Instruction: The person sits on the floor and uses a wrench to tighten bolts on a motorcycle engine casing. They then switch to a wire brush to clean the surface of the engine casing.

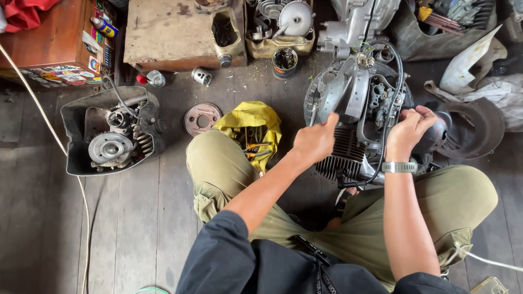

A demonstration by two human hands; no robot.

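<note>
Two hands: both work on one grey metal engine with dark cooling fins (357, 109), which sits on the floor between the person's bent knees.
Floor: dark, worn wooden planks (131, 218), dusty and scuffed; the person sits on them in olive trousers.
Room: a cluttered workshop corner (parts lie all along the top edge), with a brown wooden box (169, 32) and a reddish cabinet covered in stickers (54, 43).
Engine axis: its long axis runs roughly away from the person, the finned cylinder nearest the knees and the bare cast housing pointing to the far side.
Left hand (315, 141): closed in a loose fist against the engine's left flank, just above the fins; what its grip encloses cannot be told.
Right hand (411, 128): fingers curled and pinched at the engine's right side, beside a black hose (393, 103); whether the grip holds a small part cannot be told. A silver metal wristwatch (399, 167) sits on that wrist.
Textures: ribbed fins, smooth cast aluminium, greasy steel.
Nearby: a crumpled yellow plastic bag holding pliers (250, 125), a round rusty perforated disc (202, 118), and a black tray holding a second engine part (109, 133), well apart to the left.
</note>
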